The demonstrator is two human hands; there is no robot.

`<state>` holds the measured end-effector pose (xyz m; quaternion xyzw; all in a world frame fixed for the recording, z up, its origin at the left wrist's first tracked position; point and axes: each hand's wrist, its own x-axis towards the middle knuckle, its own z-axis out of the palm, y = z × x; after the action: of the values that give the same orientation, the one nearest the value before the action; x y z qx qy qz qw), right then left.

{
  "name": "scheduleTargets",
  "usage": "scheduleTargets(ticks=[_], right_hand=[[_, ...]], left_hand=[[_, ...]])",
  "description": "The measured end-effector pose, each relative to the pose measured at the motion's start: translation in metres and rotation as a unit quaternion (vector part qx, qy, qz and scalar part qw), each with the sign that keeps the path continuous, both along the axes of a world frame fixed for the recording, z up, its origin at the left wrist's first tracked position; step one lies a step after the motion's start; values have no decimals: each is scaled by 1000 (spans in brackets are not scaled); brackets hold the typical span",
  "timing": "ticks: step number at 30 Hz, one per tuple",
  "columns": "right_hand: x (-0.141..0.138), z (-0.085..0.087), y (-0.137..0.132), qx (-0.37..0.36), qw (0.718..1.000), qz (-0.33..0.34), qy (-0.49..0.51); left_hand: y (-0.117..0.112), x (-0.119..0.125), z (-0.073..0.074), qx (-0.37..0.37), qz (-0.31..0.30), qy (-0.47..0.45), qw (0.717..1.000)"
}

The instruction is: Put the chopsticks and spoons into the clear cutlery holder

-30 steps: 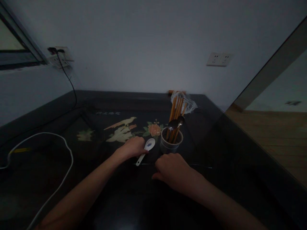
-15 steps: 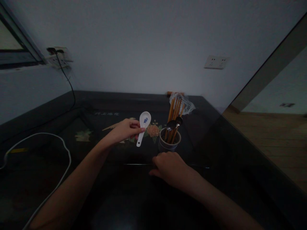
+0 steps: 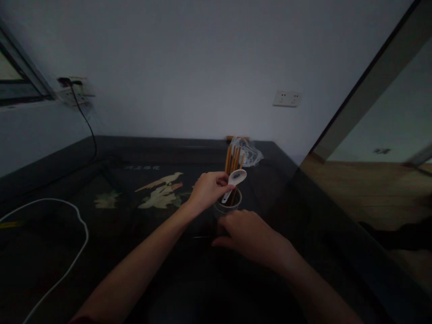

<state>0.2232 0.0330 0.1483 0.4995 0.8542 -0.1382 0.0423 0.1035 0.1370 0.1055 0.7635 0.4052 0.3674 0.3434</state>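
My left hand (image 3: 211, 188) pinches a white soup spoon (image 3: 237, 177) with a blue mark in its bowl. The spoon hangs tilted over the mouth of a cup (image 3: 218, 208), its handle end pointing down at the rim. Several wooden chopsticks (image 3: 233, 155) stand in the cup and lean outward. The metal spoons in it are now hidden behind the white one. Low on the cup's near side my right hand (image 3: 243, 231) is curled against it; its fingertips are partly hidden.
Behind the cup lies a crumpled clear plastic bag (image 3: 249, 153) by a brown stick-like thing (image 3: 232, 138). A white cable (image 3: 83, 216) loops across the left of the dark table (image 3: 162, 279). A black cord (image 3: 88, 123) runs from the wall socket (image 3: 74, 92). A printed bird decorates the tabletop.
My left hand has carried the white spoon right, from beside the cup to above its mouth, and the spoon has tilted further. My right hand stays by the cup. The view has shifted slightly.
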Motion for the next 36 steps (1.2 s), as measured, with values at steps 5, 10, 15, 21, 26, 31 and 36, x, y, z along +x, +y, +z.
scheduleTargets(ticks=[5, 10, 15, 21, 26, 31, 36], right_hand=[[21, -7, 8, 7, 998, -44, 52], [51, -23, 18, 30, 984, -128, 122], [65, -54, 21, 51, 960, -203, 188], [67, -75, 23, 77, 941, -236, 229], [68, -80, 27, 83, 932, -257, 242], [66, -84, 28, 79, 928, -259, 257], [64, -86, 30, 82, 930, -245, 263]], left_hand=[[-3, 0, -17, 19, 18, 25, 999], [-8, 1, -20, 47, 35, 72, 996], [-15, 1, -11, 100, 32, 170, 980], [-18, 3, -1, 112, 26, 277, 954], [-13, 8, 2, 131, 1, 331, 934], [-8, 14, 2, 138, -9, 378, 915], [-14, 18, 9, 152, -3, 409, 900]])
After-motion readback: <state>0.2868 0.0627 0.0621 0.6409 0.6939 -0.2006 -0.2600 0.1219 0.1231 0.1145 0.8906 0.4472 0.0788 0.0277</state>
